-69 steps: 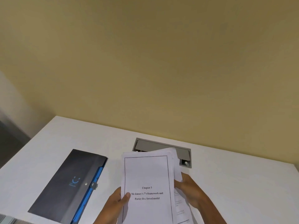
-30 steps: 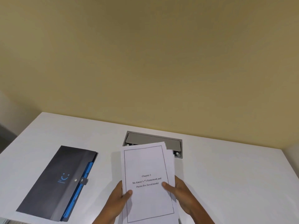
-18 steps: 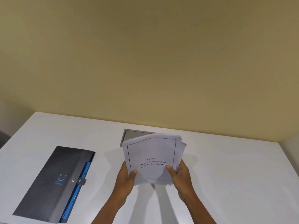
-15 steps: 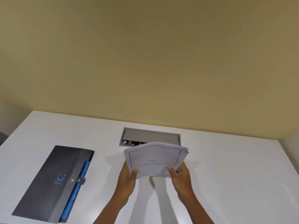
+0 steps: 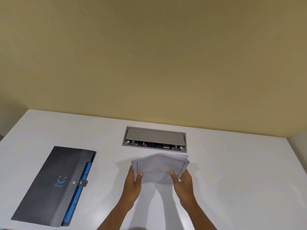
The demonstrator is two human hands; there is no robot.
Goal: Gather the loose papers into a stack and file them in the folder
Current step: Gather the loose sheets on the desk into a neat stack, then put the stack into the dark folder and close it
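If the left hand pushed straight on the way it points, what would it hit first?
Beyond the papers the left hand already holds, probably the socket box set in the table, though depth is unclear.

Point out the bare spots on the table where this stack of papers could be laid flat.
Widest: the table to the right of the right hand, out to its right edge. Also the strip between the folder and the left hand. Tightest is ahead of the stack of papers, where the cable hatch sits close.
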